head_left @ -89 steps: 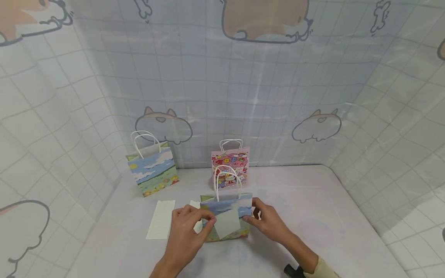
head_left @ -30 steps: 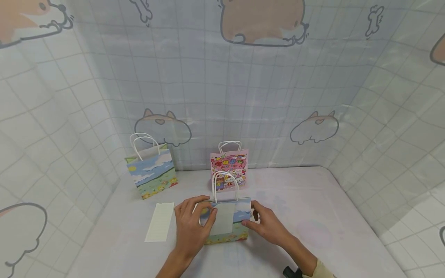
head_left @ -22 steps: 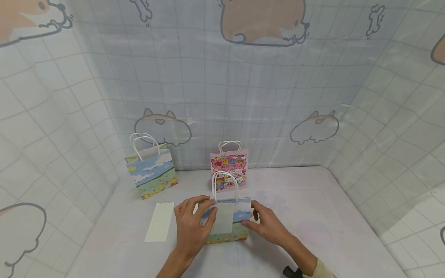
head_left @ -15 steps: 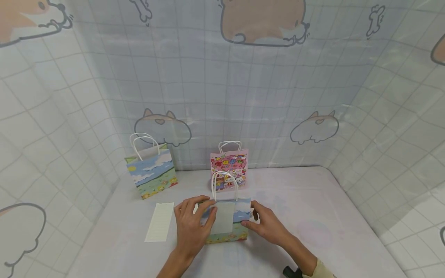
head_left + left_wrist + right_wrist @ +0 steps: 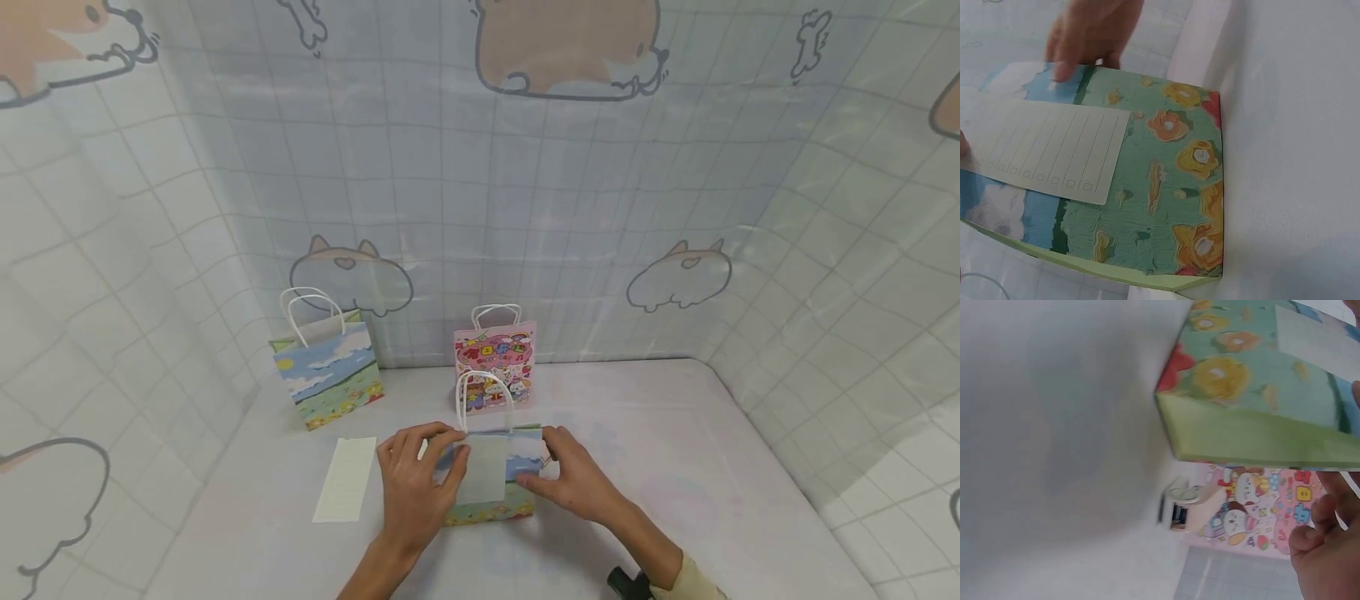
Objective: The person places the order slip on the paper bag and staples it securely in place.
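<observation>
Soft glare on backdrop [image 5: 465,192]; faint shadow beneath right hand [image 5: 573,477]; wrist views hazy.

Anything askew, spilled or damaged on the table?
Only mildly: the back-left bag stands turned at an angle, while the pink bag faces nearly square to the front. The sheet that the left hand holds against the front bag looks roughly straight from the head camera. No spill or damage shows.

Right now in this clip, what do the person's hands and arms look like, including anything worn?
The left hand and right hand are ungloved. A pale beige sleeve shows on the right arm, none on the left arm. Beside that sleeve is a dark, rounded object; whether it is worn is unclear.
</observation>
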`<state>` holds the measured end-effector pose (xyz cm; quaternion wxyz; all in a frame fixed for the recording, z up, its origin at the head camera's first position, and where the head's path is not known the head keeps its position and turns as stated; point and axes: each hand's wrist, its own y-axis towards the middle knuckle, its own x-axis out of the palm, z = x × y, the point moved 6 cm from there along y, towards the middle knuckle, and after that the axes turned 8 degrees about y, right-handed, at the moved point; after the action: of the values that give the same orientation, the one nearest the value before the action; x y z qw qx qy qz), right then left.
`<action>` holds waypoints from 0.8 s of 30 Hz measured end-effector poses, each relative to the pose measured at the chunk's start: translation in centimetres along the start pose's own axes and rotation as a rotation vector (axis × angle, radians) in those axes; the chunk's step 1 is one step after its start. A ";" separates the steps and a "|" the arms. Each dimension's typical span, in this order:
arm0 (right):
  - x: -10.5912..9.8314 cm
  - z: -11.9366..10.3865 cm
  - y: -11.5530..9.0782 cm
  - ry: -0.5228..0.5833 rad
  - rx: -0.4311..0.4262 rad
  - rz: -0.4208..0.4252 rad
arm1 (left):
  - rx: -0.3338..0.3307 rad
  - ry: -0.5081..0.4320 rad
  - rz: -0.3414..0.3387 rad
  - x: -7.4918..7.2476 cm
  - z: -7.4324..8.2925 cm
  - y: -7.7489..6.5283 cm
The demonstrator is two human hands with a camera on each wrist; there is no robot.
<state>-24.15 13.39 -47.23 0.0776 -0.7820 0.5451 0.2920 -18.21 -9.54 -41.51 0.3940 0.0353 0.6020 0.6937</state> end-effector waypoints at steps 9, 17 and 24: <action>-1.3 -3.2 0.7 0.010 -0.216 0.207 | 0.008 0.005 0.002 0.3 0.0 -0.1; -1.3 -5.1 1.2 0.023 -0.281 0.290 | -0.007 0.019 -0.025 0.3 -0.2 -0.2; -1.0 -5.9 1.5 0.014 -0.333 0.291 | -0.003 0.012 -0.013 0.2 -0.1 -0.1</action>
<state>-23.49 11.02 -41.58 -0.0994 -0.6989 0.5971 0.3809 -18.31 -9.47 -41.73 0.3951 0.0266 0.6034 0.6922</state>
